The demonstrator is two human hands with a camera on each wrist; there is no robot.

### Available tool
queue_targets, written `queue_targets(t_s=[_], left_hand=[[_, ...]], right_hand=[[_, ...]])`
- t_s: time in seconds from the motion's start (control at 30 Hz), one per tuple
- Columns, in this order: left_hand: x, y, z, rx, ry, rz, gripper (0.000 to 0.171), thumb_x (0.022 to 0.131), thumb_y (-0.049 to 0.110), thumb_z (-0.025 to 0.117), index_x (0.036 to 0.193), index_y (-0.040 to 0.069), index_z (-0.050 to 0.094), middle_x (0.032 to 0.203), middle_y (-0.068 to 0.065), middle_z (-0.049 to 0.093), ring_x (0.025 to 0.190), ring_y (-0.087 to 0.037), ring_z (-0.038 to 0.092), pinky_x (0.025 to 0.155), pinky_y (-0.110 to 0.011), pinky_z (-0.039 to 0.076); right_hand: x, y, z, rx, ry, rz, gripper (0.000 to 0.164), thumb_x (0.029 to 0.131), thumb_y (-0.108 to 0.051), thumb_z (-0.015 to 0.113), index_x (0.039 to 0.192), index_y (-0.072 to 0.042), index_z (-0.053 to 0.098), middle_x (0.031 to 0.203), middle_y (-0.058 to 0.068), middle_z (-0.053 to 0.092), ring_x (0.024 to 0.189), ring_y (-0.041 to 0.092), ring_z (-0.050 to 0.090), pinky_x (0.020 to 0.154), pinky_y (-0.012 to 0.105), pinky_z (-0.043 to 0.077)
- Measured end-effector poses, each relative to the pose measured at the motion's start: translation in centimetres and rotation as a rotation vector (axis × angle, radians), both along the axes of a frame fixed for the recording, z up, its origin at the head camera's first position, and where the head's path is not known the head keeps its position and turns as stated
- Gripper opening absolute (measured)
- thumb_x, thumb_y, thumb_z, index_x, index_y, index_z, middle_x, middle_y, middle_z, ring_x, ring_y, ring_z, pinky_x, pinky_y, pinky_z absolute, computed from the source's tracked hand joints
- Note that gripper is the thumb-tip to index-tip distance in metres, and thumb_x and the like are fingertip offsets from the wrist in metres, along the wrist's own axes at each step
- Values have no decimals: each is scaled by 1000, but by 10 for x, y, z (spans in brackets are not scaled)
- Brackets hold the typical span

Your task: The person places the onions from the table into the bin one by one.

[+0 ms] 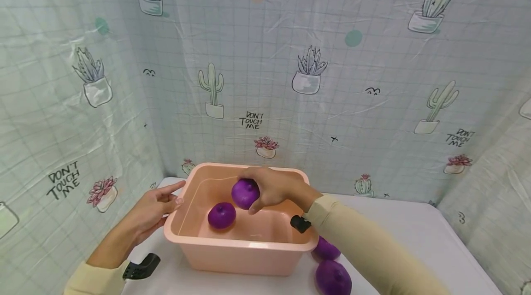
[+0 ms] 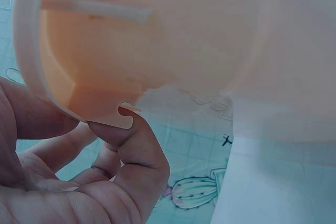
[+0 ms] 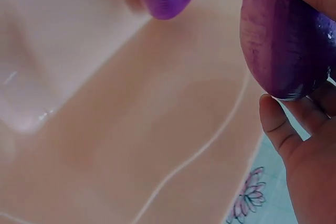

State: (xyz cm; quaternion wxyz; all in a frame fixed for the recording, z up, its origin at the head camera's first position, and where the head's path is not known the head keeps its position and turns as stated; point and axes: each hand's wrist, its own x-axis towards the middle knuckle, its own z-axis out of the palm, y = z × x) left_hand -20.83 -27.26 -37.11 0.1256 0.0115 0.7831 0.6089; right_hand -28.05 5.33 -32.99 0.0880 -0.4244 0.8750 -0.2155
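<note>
My right hand (image 1: 271, 188) grips a round, glossy purple onion (image 1: 245, 194) above the inside of a peach plastic basin (image 1: 244, 243). In the right wrist view the fingers curl round this onion (image 3: 283, 40). A second purple onion (image 1: 221, 215), with a small pointed tip, lies on the basin floor, left of the held one. At the basin's left end my left hand (image 1: 154, 207) holds the rim between thumb and fingers. The left wrist view has the fingers (image 2: 142, 156) bent under the basin's edge (image 2: 105, 121).
Two more purple onions (image 1: 333, 277) sit on the white table (image 1: 398, 230) right of the basin, one partly behind the right sleeve. A cactus-print curtain (image 1: 265, 55) hangs behind the table and at both sides. Black camera mounts (image 1: 142, 267) are on both wrists.
</note>
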Motion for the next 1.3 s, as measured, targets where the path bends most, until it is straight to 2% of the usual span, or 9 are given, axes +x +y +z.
queue_targets(t_s=[0.17,0.4,0.57,0.7,0.8,1.03,1.3], left_hand=[[0,-1,0,2,-4,-2,69,107,14,56,167,9,22,109,-7,61,98,-14,63,84,-30,62],[-1,0,0,4,-5,-12,69,107,15,56,167,9,22,109,-7,61,100,-14,64,85,-31,62],[-1,-1,1,2,3,-14,68,108,16,56,166,8,22,109,-7,62,99,-13,64,85,-30,62],[0,-1,1,-1,-3,-9,68,108,16,56,167,9,22,110,-8,61,99,-14,63,85,-30,62],[0,-1,0,-2,-7,-7,68,108,16,56,166,9,22,109,-8,61,99,-14,63,85,-30,61],[0,-2,1,-7,-1,-6,67,108,15,55,167,10,23,109,-8,61,100,-14,63,85,-30,61],[0,-1,1,-9,-14,-4,67,108,16,55,167,10,22,108,-8,61,99,-15,62,85,-30,61]], right_hand=[[-7,-4,-13,5,1,25,58,74,-20,93,123,-18,63,119,-5,63,107,9,60,97,23,51],[-11,-7,-29,103,64,54,57,72,-25,94,119,-18,63,120,-5,61,106,6,58,94,19,50],[-11,-8,-31,150,69,53,58,72,-24,95,118,-17,61,121,-5,60,107,8,56,94,19,49],[-10,-8,-31,193,97,60,54,71,-24,96,112,-18,61,115,-6,58,105,8,54,95,19,48],[-9,-8,-32,236,131,63,54,70,-26,97,111,-20,61,115,-7,58,106,8,54,98,20,47],[-12,-14,-36,322,170,47,65,66,-26,99,119,-19,63,124,-3,61,114,12,55,103,22,48],[-16,-20,-44,391,138,22,68,64,-29,100,121,-21,63,123,-3,58,111,10,55,97,18,49]])
